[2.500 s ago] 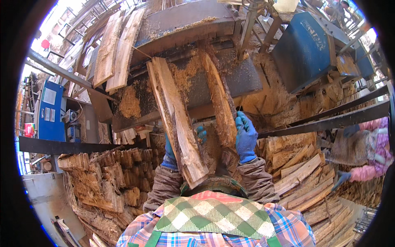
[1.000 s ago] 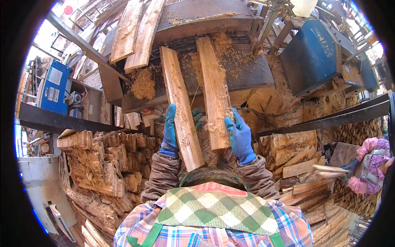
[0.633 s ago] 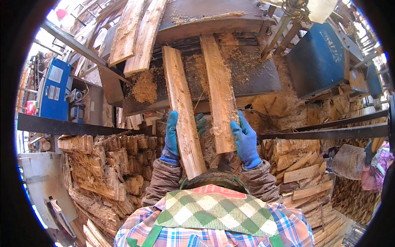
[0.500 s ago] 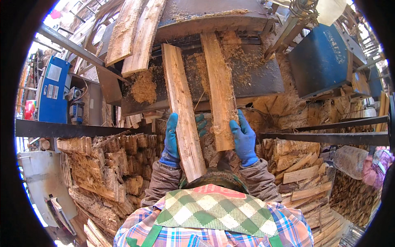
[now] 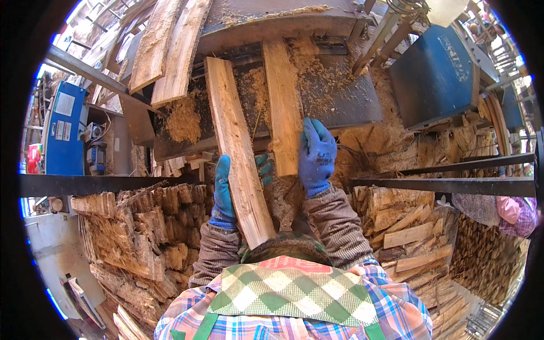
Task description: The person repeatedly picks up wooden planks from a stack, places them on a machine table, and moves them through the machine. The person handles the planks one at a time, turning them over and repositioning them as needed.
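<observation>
My left hand, in a blue glove, is closed round a long rough wooden board. Its thumb lies along the left edge and its fingertips show past the right edge. That board slants from the dark metal machine bed back toward my body. A second board lies to its right, its far end by a slot in the machine. My gloved right hand is closed at that board's right edge, fingers curled; the fingertips are partly hidden.
Two more boards rest on the machine at the far left. Sawdust is heaped on the bed. Stacked timber stands at left and right. Dark metal bars flank me, and a blue machine housing stands at right.
The right board has slid away from me, deeper toward the machine. My right hand has moved forward with it and its fingers have curled. My left hand still holds its board.
</observation>
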{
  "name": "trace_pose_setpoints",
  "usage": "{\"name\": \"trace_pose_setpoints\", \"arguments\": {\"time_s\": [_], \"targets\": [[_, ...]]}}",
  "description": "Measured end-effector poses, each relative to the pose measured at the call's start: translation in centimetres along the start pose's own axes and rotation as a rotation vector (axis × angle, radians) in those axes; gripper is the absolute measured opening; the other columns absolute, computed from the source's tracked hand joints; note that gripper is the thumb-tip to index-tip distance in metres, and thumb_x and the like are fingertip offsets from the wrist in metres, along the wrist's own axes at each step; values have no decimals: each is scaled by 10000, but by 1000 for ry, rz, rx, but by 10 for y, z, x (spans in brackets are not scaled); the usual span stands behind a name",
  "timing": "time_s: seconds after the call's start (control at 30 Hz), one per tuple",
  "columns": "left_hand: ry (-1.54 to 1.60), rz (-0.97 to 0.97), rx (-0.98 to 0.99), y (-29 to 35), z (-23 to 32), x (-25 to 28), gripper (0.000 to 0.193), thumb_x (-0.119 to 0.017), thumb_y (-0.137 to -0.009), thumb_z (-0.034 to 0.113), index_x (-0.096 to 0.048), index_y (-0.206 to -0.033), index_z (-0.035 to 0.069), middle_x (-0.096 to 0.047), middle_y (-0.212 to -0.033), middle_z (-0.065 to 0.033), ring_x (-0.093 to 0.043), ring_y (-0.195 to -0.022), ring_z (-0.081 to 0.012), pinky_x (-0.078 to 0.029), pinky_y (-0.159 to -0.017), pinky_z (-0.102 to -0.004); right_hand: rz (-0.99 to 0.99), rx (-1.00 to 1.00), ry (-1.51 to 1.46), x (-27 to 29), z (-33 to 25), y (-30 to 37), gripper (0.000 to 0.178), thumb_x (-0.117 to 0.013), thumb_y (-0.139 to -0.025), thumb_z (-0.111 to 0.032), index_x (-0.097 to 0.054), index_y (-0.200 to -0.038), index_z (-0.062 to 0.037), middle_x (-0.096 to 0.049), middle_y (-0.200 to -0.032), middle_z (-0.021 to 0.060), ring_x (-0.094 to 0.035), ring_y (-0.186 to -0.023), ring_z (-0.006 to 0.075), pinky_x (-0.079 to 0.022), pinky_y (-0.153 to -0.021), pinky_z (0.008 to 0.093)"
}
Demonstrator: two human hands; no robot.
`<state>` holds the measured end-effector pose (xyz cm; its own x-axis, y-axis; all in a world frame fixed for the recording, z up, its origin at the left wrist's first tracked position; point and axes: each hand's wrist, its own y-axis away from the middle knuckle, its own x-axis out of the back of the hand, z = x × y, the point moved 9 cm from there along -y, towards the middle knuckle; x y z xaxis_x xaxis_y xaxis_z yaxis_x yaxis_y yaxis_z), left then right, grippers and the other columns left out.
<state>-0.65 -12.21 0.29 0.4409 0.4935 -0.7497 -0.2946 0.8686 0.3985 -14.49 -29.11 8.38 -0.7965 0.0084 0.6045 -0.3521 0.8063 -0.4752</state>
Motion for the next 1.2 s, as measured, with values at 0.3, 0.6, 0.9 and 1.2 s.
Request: {"name": "trace_pose_setpoints", "arguments": {"time_s": [0.3,0.6,0.9,1.2], "targets": [[107,43,-39,4,1,12,837,-601,-982,603,-367,-1589,77,-549,-1460,-234,-600,-1285,-379,-509,-1084,-550,136,324,114,1,-37,-8,431,-717,-806,33,-658,-1223,-60,-651,-1166,158,-695,-1029,363,-617,-803,416],[96,46,-20,4,-5,10,884,-569,-981,640,-309,-1609,74,-467,-1525,-249,-535,-1351,-389,-464,-1125,-562,234,336,112,-44,-14,-74,372,-682,-869,3,-703,-1231,-82,-687,-984,121,-688,-884,321,-594,-772,431],[26,-40,13,22,-6,-11,992,-549,-949,727,-260,-1630,66,-386,-1590,-272,-443,-1449,-395,-406,-1186,-547,92,197,194,-48,-5,-72,343,-676,-917,-152,-682,-1251,-72,-693,-1119,128,-678,-983,342,-573,-836,458],[20,-34,22,63,-20,12,929,-640,-967,551,-262,-1609,-2,-421,-1568,-281,-490,-1413,-399,-419,-1176,-538,148,-30,-124,-15,3,21,457,-651,-1016,-253,-589,-1416,-41,-638,-1225,170,-637,-1139,324,-533,-991,409]]}}
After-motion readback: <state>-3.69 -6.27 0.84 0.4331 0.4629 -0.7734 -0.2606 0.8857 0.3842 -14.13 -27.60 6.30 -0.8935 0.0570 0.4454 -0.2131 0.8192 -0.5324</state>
